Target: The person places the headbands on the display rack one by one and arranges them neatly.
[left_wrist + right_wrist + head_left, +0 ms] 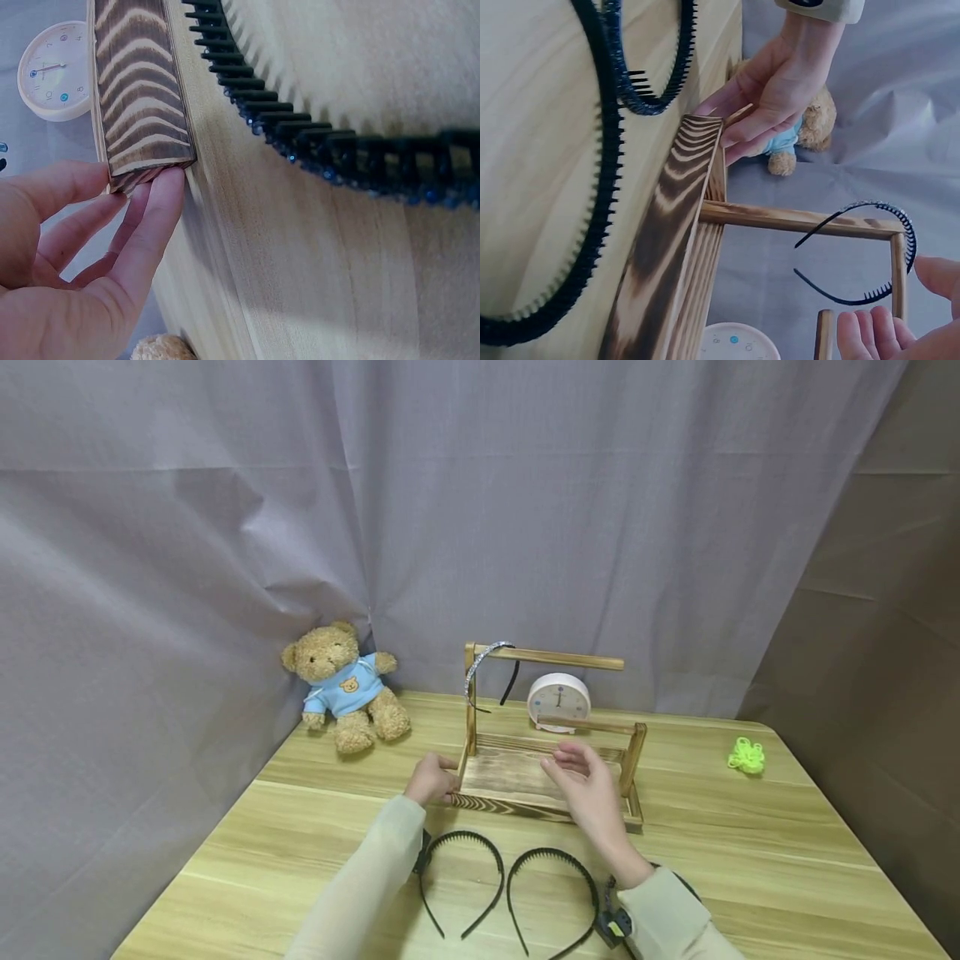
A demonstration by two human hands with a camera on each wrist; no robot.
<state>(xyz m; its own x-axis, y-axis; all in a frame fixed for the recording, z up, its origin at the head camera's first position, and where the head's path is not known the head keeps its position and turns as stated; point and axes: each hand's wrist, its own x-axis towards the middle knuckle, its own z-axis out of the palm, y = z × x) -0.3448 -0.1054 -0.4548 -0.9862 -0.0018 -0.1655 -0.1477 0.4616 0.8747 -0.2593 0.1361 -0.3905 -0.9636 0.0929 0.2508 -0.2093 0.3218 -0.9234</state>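
Observation:
A wooden stand (pixel 543 810) with a tray base and two bars stands on the table. My left hand (pixel 432 779) pinches the front left corner of its tray; in the left wrist view the thumb and fingers (pixel 161 214) meet the striped wood end. My right hand (pixel 588 785) hovers over the tray, fingers loosely bent, holding nothing. On the upper bar, toward its left end, hangs a glittery silver headband (pixel 471 677). Two black toothed headbands (pixel 501 860) (pixel 604 187) lie in front of the stand, one behind each forearm's inner side.
A teddy bear (pixel 352 689) in a blue shirt sits at the back left. Behind the stand is a white round clock (pixel 559 697). A neon green yarn-like piece (pixel 747 756) lies at the right. Grey cloth (pixel 525 527) hangs behind the table.

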